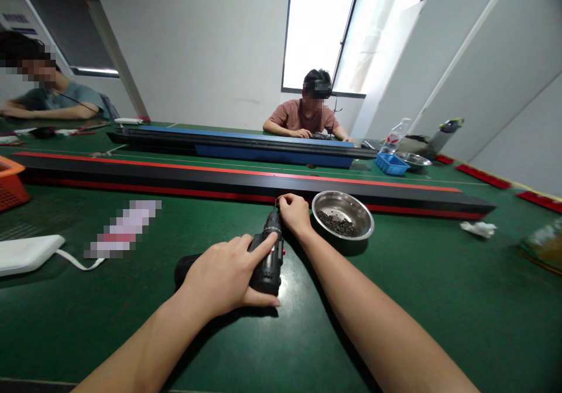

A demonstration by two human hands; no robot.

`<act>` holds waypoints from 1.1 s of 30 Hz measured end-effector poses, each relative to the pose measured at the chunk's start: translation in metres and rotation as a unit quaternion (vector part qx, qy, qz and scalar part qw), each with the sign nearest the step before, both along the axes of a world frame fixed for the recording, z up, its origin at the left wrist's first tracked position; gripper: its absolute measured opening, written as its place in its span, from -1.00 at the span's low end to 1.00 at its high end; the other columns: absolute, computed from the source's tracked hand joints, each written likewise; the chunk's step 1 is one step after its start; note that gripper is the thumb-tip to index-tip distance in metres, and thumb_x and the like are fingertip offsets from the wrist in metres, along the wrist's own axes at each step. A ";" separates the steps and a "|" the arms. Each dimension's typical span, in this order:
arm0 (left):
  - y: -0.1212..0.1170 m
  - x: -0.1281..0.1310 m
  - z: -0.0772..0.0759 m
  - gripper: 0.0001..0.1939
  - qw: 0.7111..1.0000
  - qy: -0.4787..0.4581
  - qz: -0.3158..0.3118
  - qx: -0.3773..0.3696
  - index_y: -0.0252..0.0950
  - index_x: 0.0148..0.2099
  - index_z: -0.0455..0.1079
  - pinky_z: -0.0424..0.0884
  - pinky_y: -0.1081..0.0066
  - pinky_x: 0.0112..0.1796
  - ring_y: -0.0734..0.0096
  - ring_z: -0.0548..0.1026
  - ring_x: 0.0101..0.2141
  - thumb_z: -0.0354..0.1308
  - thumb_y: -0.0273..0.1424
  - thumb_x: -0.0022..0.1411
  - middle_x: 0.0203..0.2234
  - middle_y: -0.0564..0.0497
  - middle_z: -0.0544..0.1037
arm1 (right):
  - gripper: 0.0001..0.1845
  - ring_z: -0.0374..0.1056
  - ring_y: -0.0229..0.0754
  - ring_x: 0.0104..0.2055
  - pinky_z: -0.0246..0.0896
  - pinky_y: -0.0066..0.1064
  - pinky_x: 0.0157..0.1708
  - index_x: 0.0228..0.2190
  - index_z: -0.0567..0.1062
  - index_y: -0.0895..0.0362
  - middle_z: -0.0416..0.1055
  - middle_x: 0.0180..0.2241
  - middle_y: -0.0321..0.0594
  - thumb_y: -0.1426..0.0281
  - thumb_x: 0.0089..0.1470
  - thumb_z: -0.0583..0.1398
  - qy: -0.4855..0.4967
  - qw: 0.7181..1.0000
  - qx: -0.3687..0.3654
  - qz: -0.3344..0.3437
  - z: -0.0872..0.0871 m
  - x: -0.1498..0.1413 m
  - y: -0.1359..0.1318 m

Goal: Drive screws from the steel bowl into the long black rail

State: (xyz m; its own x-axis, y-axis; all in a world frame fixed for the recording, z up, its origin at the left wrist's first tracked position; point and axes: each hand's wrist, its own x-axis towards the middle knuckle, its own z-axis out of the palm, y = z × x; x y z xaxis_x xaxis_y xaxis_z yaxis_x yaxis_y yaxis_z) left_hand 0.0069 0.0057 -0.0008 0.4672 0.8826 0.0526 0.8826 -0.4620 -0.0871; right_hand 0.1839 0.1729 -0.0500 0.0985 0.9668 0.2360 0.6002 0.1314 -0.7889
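Note:
My left hand [228, 270] is wrapped round a black cordless drill [270, 261], which lies on its side with its bit pointing away from me. At the tip of that bit, my right hand [293, 211] is closed in a pinch against the near side of a long black and red bar [211, 185]. Whatever its fingertips hold is hidden or too small to name. Just right of this hand stands a round metal bowl [362, 220] with many small dark pieces [336, 224] in it, likely screws by their look.
Behind the bar lies a blue and black bar [272, 150], with a co-worker [302, 115] seated beyond it. Another person [65, 100] sits far left. A blue tray [391, 163], a bottle [397, 135], crumpled tissue [478, 228], an orange basket [13, 182] and a white device [30, 254] surround the area.

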 end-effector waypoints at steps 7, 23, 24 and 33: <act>-0.001 -0.001 0.000 0.14 1.000 -0.017 0.002 0.003 -0.02 0.57 0.04 0.62 0.01 -0.13 -0.17 0.66 -0.09 0.22 0.35 0.11 0.06 -0.24 0.58 | -0.72 0.58 -0.13 -0.19 0.36 -0.42 -0.10 -0.24 0.71 0.11 0.69 -0.25 -0.18 0.40 0.27 0.16 0.012 0.996 0.089 -0.001 0.017 -0.007 -0.021; -0.005 -0.004 -0.002 0.15 0.999 -0.042 0.005 -0.015 0.05 0.59 -0.02 0.60 -0.01 -0.10 -0.17 0.64 -0.06 0.24 0.34 0.10 0.12 -0.22 0.57 | -0.70 0.47 -0.16 -0.37 0.17 -0.43 -0.36 -0.37 0.66 0.19 0.64 -0.35 -0.12 0.43 0.26 0.13 -0.203 0.971 -0.079 0.095 0.105 0.115 -0.026; -0.005 -0.004 -0.002 0.15 0.999 -0.043 0.006 -0.016 0.05 0.59 -0.02 0.59 -0.01 -0.10 -0.17 0.64 -0.06 0.24 0.34 0.10 0.13 -0.22 0.56 | -0.70 0.47 -0.16 -0.36 0.17 -0.43 -0.36 -0.36 0.66 0.19 0.65 -0.34 -0.11 0.43 0.26 0.13 -0.217 0.967 -0.091 0.098 0.107 0.120 -0.025; -0.006 -0.004 -0.001 0.15 0.999 -0.042 0.015 -0.021 0.06 0.59 -0.04 0.58 0.01 -0.06 -0.17 0.63 -0.02 0.26 0.33 0.10 0.17 -0.23 0.54 | -0.68 0.55 -0.04 -0.26 0.24 -0.36 -0.33 -0.12 0.71 0.11 0.65 -0.20 -0.07 0.24 0.11 0.38 -0.440 0.844 -0.234 0.196 0.101 0.134 -0.031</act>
